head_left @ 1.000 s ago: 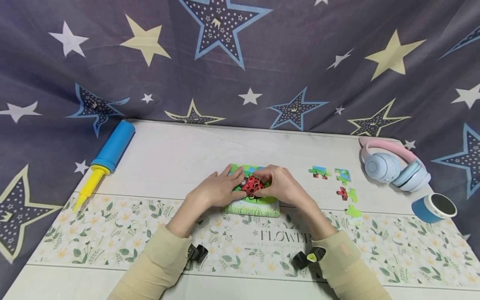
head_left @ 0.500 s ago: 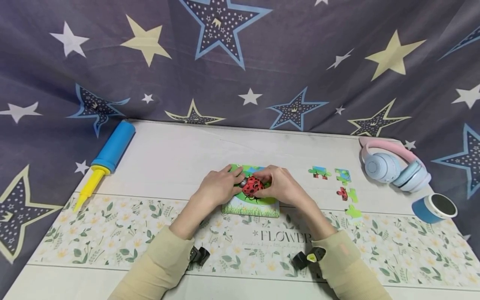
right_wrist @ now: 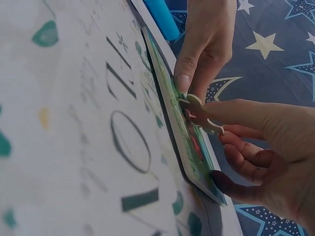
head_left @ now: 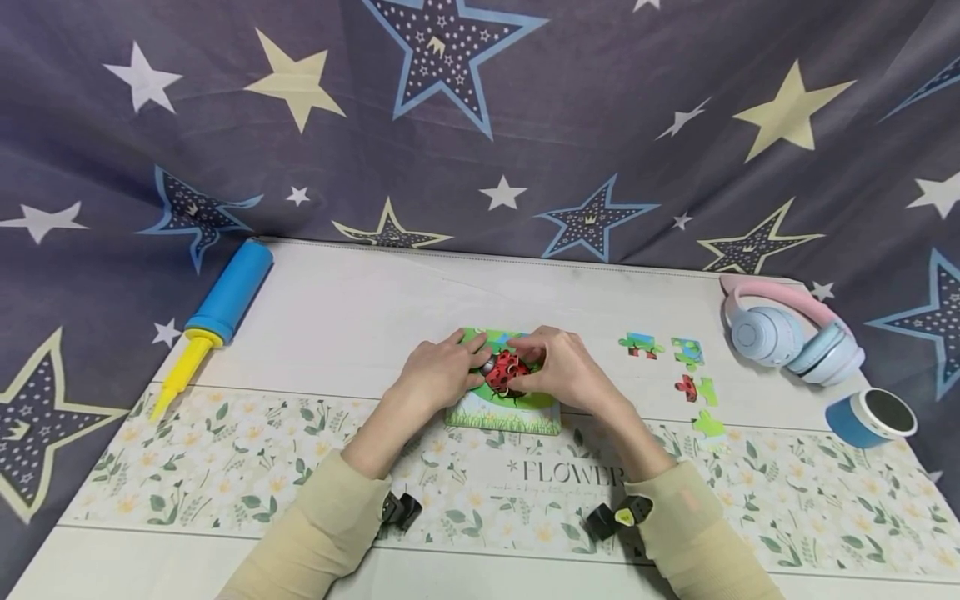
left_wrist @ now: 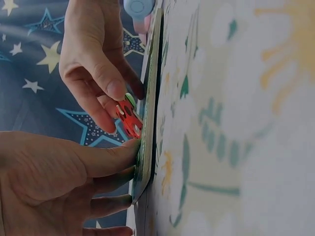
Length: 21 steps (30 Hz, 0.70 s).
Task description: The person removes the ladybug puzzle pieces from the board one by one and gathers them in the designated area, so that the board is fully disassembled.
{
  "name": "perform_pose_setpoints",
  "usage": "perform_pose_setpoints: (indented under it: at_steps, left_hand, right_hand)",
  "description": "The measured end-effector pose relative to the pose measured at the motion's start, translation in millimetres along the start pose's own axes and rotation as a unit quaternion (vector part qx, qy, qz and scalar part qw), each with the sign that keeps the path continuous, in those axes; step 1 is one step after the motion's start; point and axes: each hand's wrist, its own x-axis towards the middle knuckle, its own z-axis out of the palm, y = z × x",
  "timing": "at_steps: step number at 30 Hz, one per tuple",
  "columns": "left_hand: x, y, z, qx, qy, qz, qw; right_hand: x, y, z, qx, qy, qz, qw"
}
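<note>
A jigsaw puzzle board (head_left: pixel 504 422) with a ladybug picture on a green ground lies in front of me. My right hand (head_left: pixel 567 367) pinches a red ladybug puzzle piece (left_wrist: pixel 130 117) between thumb and fingers. In the right wrist view this puzzle piece (right_wrist: pixel 198 113) stands tilted up, one edge close to the board. My left hand (head_left: pixel 435 375) rests on the board's left side. Its thumb (left_wrist: pixel 110 158) lies extended at the board's near part, and the other fingers reach across the left edge.
Several loose puzzle pieces (head_left: pixel 708 423) lie to the right of the board. Beyond them are pink and blue headphones (head_left: pixel 761 333) and a blue cup-like container (head_left: pixel 855 418). A blue and yellow hand pump (head_left: pixel 228 287) lies at far left. A star-patterned curtain (head_left: pixel 450 167) hangs behind the table.
My left hand has shifted slightly, its thumb drawing back from the ladybug picture and its fingers bending a little more. My right hand stays almost in place with its piece.
</note>
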Motion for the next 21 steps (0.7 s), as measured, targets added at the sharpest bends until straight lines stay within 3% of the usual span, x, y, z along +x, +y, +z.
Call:
perform_pose_setpoints:
  at_steps: [9, 16, 21]
  left_hand:
    - [-0.9, 3.7, 0.1, 0.023, -0.014, 0.012, 0.9996]
    - [-4.6, 2.4, 0.3, 0.006, -0.069, 0.023, 0.9973]
    - [-11.6, -0.2, -7.1, 0.002, -0.091, 0.04, 0.995]
  right_hand:
    - [-1.9, 1.8, 0.1, 0.006, 0.002, -0.004, 1.0]
    - [-1.3, 1.6, 0.4, 0.006, -0.004, 0.004, 1.0]
    - [-0.3, 2.4, -0.3, 0.005, -0.012, -0.002, 1.0]
